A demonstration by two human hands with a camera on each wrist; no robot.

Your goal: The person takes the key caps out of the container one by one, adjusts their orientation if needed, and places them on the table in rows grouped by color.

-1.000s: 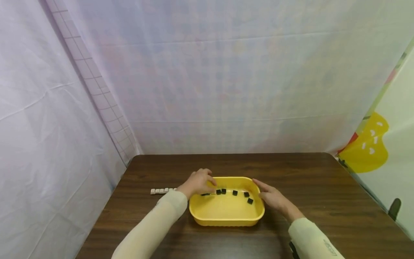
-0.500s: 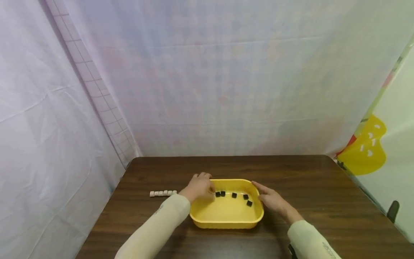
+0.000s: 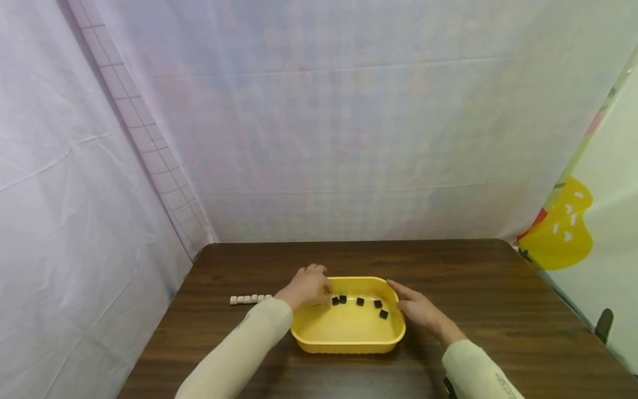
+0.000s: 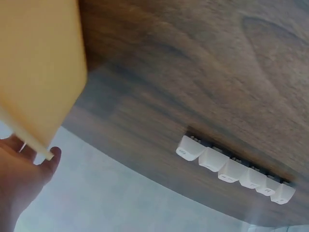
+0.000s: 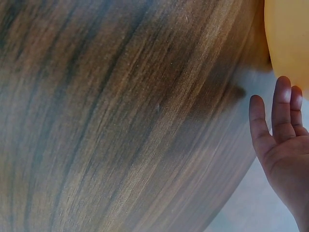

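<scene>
My left hand (image 3: 311, 288) reaches over the left rim of a yellow tray (image 3: 349, 350), fingertips bent down inside it. Whether those fingertips pinch anything is hidden behind the hand; in the left wrist view, fingers (image 4: 51, 159) show by the tray's edge. Several small black keycaps (image 3: 360, 302) lie scattered along the tray's far and right side. At the right rim, my right hand (image 3: 423, 311) rests against the tray with fairly straight fingers (image 5: 281, 104) along its outer wall. A row of white keycaps (image 3: 247, 300) stands on the table left of the tray, lettered in the left wrist view.
The dark wooden table (image 3: 473, 288) extends around the tray on all sides. White cloth (image 3: 349, 138) hangs behind its far edge, and another sheet (image 3: 75, 194) hangs at the left. A yellow printed shape (image 3: 558, 233) is on the right-hand cloth.
My left fingertips have dipped lower into the tray's left side, covering the dark piece seen there a second ago. My right hand keeps its place at the right rim.
</scene>
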